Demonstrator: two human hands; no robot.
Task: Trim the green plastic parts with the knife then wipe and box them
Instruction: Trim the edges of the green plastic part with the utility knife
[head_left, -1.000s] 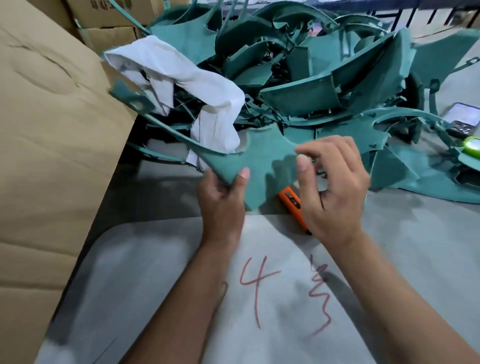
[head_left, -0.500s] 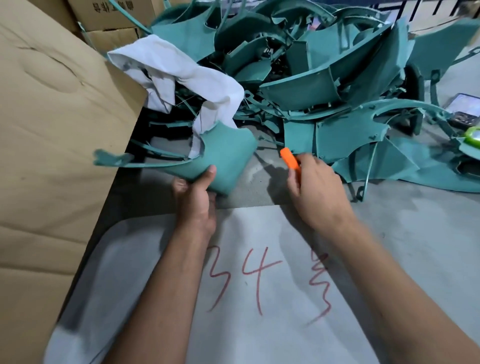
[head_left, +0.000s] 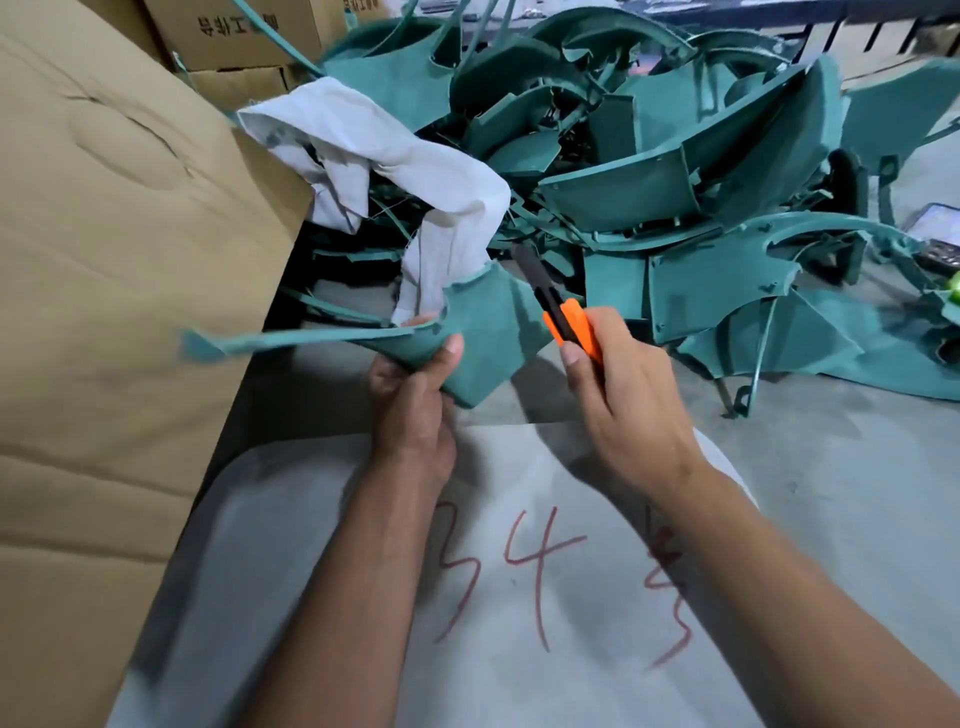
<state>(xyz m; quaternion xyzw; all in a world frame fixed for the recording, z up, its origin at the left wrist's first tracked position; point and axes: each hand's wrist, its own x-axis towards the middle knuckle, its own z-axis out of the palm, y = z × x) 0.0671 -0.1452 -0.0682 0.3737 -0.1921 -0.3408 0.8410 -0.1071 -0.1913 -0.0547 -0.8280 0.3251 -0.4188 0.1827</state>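
My left hand (head_left: 415, 405) grips a green plastic part (head_left: 483, 332) by its lower edge; a long thin strip of it stretches left toward the cardboard. My right hand (head_left: 623, 405) holds an orange and black utility knife (head_left: 558, 306), its tip pointing up and left, close to the part's right edge. Whether the blade touches the part I cannot tell. A white cloth (head_left: 405, 171) hangs over the pile just behind the held part.
A big heap of green plastic parts (head_left: 649, 171) fills the far half of the grey surface. A large cardboard box wall (head_left: 114, 312) stands at the left. A pale sheet with red writing (head_left: 519, 571) lies under my forearms. A phone (head_left: 935, 234) lies far right.
My right hand picked the orange knife up from the surface and raised it beside the part. My left hand turned the part, keeping hold of it.
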